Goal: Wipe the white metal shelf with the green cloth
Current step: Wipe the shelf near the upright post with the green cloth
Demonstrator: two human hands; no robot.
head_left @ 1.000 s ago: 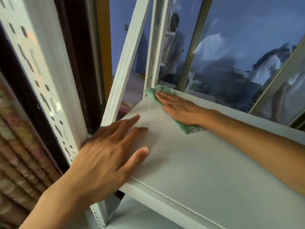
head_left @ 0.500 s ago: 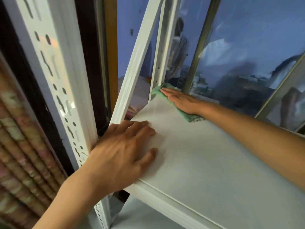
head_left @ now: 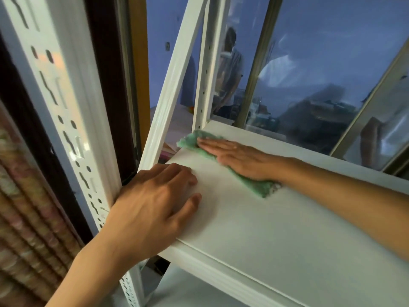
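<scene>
Right hand [head_left: 241, 158] flat on cloth [head_left: 261, 187] at shelf [head_left: 287, 235] back corner; left hand [head_left: 155, 202] flat, fingers slightly bent, steadies front. Keep even pressure w/ overlapping strokes.

Matt white metal shelf [head_left: 254, 229], fuzzy green cloth [head_left: 261, 187], glossy glass window [head_left: 321, 63]

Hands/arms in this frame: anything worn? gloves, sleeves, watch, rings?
Nothing worn that shows. The left hand and right hand are bare, no gloves, no rings visible. Both forearms are bare as far as the frame edge, with no sleeve, watch or band in view. The right hand is slightly motion-blurred, so small details there are uncertain.
</scene>
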